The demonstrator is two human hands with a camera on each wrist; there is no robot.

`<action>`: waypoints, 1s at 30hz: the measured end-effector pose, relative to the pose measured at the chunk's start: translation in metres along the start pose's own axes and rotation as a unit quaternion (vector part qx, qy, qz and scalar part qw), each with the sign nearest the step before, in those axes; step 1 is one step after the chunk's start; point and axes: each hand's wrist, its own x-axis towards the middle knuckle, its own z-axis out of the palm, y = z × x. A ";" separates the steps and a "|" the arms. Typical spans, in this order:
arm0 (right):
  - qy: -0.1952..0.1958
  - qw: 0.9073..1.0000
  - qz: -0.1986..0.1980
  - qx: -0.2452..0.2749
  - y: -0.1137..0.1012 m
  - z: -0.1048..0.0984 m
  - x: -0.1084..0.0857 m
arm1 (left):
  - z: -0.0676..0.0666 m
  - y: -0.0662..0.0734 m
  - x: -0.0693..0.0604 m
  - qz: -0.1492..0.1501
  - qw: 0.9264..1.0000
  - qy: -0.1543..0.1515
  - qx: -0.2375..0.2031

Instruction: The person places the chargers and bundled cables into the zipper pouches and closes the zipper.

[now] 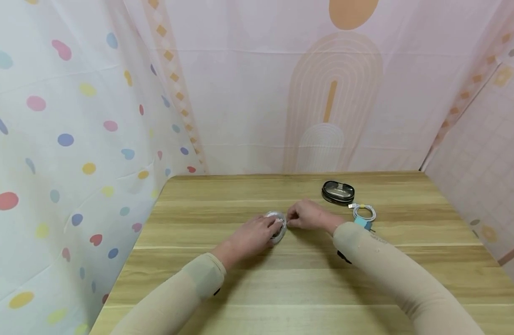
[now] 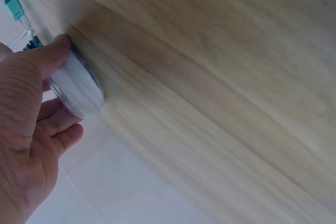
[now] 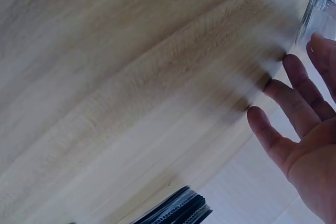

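My left hand (image 1: 257, 232) grips a round, clear, ring-like thing (image 1: 282, 233) that looks like a roll of clear tape. In the left wrist view, the thumb of the left hand (image 2: 31, 124) lies on one side of the clear roll (image 2: 79, 85), with fingers at its other side. My right hand (image 1: 309, 215) is close beside the roll's right edge. In the right wrist view, the fingers of the right hand (image 3: 310, 124) are spread and loosely bent, fingertips at the tabletop, one by the clear roll (image 3: 315, 19). Its thumb is hidden there.
Behind the right hand lies a black-edged clear case (image 1: 338, 191). Next to it are a coiled white cable (image 1: 371, 214) with a yellow tie and a light blue block (image 1: 363, 223), partly behind the right forearm. Patterned curtains (image 1: 240, 107) enclose the wooden table (image 1: 185, 209).
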 end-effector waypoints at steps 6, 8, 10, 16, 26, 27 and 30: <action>0.003 1.000 0.021 -0.008 0.000 0.001 0.002 | 0.003 -0.001 0.000 -0.005 1.000 -0.001 -0.004; 0.001 1.000 0.025 -0.008 0.000 0.002 0.001 | 0.005 0.000 -0.001 -0.005 1.000 -0.006 -0.005; 0.000 1.000 0.023 -0.007 0.000 0.002 0.001 | 0.004 0.000 0.000 -0.006 1.000 -0.006 -0.009; 0.007 1.000 0.004 0.021 0.003 0.001 0.000 | 0.003 0.000 0.002 -0.005 1.000 0.009 -0.008; 0.007 1.000 0.009 0.004 0.003 0.005 -0.002 | 0.006 -0.005 -0.001 -0.001 1.000 0.012 0.012; 0.007 1.000 0.014 0.007 0.003 0.006 -0.002 | 0.007 -0.006 -0.001 -0.002 1.000 0.019 0.020; 0.007 1.000 0.019 0.020 0.003 0.007 -0.003 | 0.012 -0.011 -0.002 -0.008 0.997 0.053 0.050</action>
